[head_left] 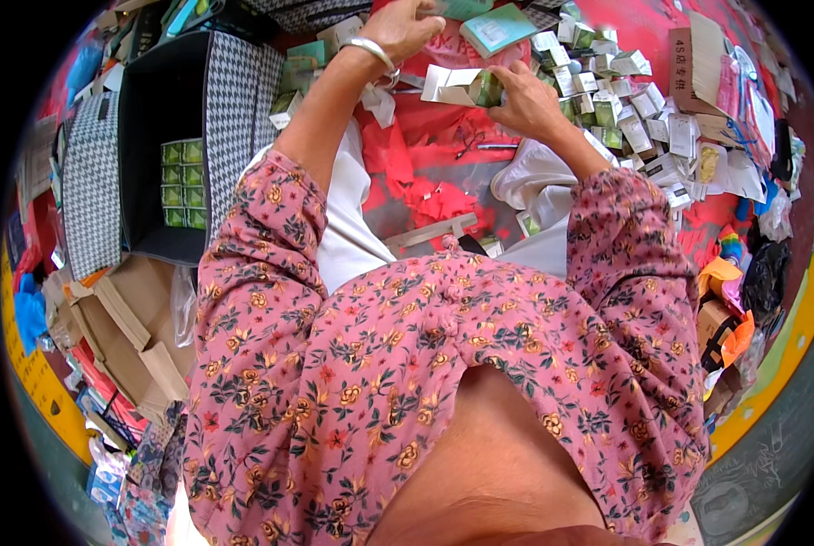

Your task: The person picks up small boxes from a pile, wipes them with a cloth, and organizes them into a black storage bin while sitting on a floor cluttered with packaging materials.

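Observation:
My right hand (527,102) is closed on one end of a small white and green carton (462,87), whose white flap stands open toward the left. At the top edge my left hand (402,33), with a silver bangle on its wrist, reaches forward. Its fingers look apart, and nothing shows clearly in them; the picture's edge is close by. A teal box (498,31) lies just beyond my right hand. Right of that hand spreads a heap of small white and green cartons (635,127). Crumpled white paper (380,106) lies below my left wrist.
On the left, a large black-lined houndstooth box (163,100) stands open with stacked green cartons (183,182) inside. Flattened cardboard (120,314) lies below it. A red sheet (425,196) covers the ground between my legs, with a pen (498,146) on it. Cardboard (696,77) and bags crowd the right.

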Tool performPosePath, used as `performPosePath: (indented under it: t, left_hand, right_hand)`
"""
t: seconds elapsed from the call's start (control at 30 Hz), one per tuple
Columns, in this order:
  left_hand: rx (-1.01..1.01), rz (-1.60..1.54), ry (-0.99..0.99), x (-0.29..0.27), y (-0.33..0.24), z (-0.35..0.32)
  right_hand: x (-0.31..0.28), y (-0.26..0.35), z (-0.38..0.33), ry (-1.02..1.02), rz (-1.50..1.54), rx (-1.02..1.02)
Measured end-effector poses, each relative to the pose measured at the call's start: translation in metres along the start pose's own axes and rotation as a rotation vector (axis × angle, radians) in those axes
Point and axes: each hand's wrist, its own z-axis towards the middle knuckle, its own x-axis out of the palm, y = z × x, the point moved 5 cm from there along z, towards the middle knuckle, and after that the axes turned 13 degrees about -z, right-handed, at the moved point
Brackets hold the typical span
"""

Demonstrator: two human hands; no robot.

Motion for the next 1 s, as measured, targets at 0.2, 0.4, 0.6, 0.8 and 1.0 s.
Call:
performPosePath:
  t: [0.2,0.4,0.6,0.8,1.0]
  left_hand:
    - [-0.210,-0.391,-0.017,0.014,-0.003,-0.019]
    - [-0.171,-0.875,0.188,0.029,-0.004,-0.028]
    - [-0.200,-1.164,0.311,0.052,-0.014,-0.026]
    - [-0.095,-1.202,0.258,0.058,-0.011,-0.010]
    - [-0.115,-1.141,0.112,0.055,-0.012,-0.014]
  right_hand:
    - [-0.061,-0.007,-0.021,-0.338,0.100,0.209]
    - [-0.085,-0.001,-0.011,-0.532,0.104,0.286]
    - [-0.096,0.005,0.006,-0.631,0.172,0.280]
    - [-0.100,0.021,0.002,-0.636,0.193,0.225]
    - [-0.112,0.017,0.005,-0.599,0.287,0.046]
